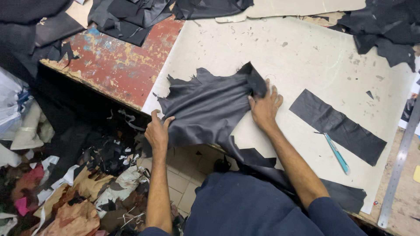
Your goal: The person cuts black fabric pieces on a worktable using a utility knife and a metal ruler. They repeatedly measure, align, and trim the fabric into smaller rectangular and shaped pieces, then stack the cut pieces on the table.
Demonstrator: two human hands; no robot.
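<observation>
A large ragged sheet of black leather point(210, 107) lies across the near edge of a pale cutting board point(306, 57), part of it hanging over the table's edge. My left hand point(157, 131) grips the sheet's lower left edge off the table. My right hand point(264, 107) presses flat on the sheet's right side, bunching it against the board. A cut black strip point(337, 126) lies on the board to the right of my right hand, with a teal-handled knife point(337, 153) just below it.
A steel ruler point(400, 161) lies along the right edge. Piles of black leather point(385, 26) sit at the back right and back left point(127, 17). A worn red tabletop point(118, 61) shows at left. Scraps heap on the floor point(87, 188) at lower left.
</observation>
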